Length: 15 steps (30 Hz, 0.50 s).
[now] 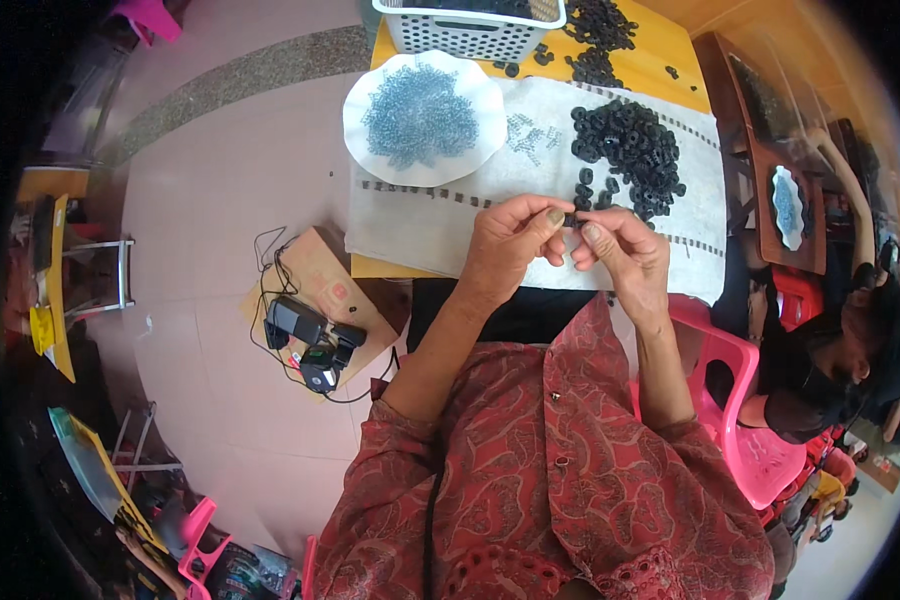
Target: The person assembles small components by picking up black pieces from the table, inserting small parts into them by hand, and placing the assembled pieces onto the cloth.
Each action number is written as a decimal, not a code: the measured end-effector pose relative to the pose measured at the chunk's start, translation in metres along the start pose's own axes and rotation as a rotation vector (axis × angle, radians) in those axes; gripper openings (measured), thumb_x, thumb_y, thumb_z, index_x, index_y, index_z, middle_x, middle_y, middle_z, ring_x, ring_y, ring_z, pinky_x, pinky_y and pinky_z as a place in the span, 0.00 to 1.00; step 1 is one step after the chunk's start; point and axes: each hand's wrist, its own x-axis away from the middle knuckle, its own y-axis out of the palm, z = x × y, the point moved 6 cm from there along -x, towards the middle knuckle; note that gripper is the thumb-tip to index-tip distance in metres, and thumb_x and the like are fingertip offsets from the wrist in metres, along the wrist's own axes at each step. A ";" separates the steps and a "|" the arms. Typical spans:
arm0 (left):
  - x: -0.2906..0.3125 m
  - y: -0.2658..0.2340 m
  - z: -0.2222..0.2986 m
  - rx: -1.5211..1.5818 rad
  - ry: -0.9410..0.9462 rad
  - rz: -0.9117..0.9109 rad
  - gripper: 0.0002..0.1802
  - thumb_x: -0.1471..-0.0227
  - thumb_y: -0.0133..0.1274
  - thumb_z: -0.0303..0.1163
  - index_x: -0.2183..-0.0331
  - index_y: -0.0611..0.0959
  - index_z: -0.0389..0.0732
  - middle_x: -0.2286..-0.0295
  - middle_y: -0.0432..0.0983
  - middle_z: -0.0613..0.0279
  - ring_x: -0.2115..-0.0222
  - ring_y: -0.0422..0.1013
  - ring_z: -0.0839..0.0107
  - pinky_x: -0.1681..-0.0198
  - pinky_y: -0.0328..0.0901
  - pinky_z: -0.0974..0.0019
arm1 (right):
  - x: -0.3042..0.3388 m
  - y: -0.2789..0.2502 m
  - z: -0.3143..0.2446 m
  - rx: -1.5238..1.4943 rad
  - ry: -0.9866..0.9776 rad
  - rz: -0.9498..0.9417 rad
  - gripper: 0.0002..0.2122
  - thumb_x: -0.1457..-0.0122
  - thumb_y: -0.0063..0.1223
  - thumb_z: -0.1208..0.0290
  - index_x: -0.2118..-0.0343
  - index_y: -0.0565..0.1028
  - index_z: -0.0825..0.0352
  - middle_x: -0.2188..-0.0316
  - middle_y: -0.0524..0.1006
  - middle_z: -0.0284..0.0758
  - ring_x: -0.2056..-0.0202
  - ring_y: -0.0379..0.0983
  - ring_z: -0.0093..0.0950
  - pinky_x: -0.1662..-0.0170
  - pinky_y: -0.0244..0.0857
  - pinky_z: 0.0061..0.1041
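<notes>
Fingertips of both hands meet over the near edge of the table, pinched together on a small black ring (570, 219). The left hand (510, 245) closes thumb and forefinger on its left side, the right hand (620, 250) closes thumb and forefinger on its right side, so both sets of fingers are shut on the same piece. The ring is too small and too covered to tell which way its hole faces or whether it has a long axis; it sits level between the two hands, just above the white cloth (530, 200).

Beyond the hands, on the cloth, lies a heap of black rings (630, 145) of the same kind, with a few strays trailing toward the fingers. To the left of the heap stands a white scalloped plate (370, 95) holding a mound of small blue-grey metal springs (420, 115); a few loose springs (530, 135) lie on the cloth between plate and heap. At the far edge a white perforated plastic basket (470, 35) holds dark pieces, and more black rings (595, 45) are scattered on the bare yellow table (670, 60) beside it.

On the floor to the left a cardboard sheet (315, 285) carries black electronic devices (305, 335) and cables. To the right another person (840, 360) sits by a pink plastic chair (745, 400).
</notes>
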 end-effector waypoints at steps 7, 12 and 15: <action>0.003 0.007 -0.012 0.143 -0.099 0.013 0.15 0.41 0.47 0.35 0.64 0.79 0.31 0.76 0.75 0.60 0.81 0.67 0.78 0.78 0.65 0.75 | 0.004 -0.008 0.003 0.005 -0.104 0.035 0.05 0.42 0.52 0.77 0.68 0.77 0.73 0.71 0.73 0.34 0.75 0.71 0.17 0.73 0.68 0.14; 0.003 0.012 -0.018 0.175 -0.122 0.056 0.14 0.42 0.49 0.36 0.67 0.79 0.33 0.78 0.75 0.64 0.83 0.67 0.81 0.81 0.64 0.77 | 0.006 -0.006 0.007 -0.072 -0.078 0.095 0.04 0.43 0.53 0.77 0.67 0.77 0.72 0.72 0.76 0.34 0.76 0.70 0.16 0.74 0.66 0.13; 0.004 0.013 -0.018 0.143 -0.117 0.085 0.13 0.42 0.49 0.36 0.66 0.80 0.34 0.78 0.75 0.65 0.84 0.66 0.82 0.83 0.63 0.78 | 0.007 -0.005 0.010 -0.132 -0.014 0.121 0.05 0.42 0.53 0.76 0.65 0.77 0.71 0.74 0.77 0.33 0.77 0.69 0.15 0.74 0.65 0.13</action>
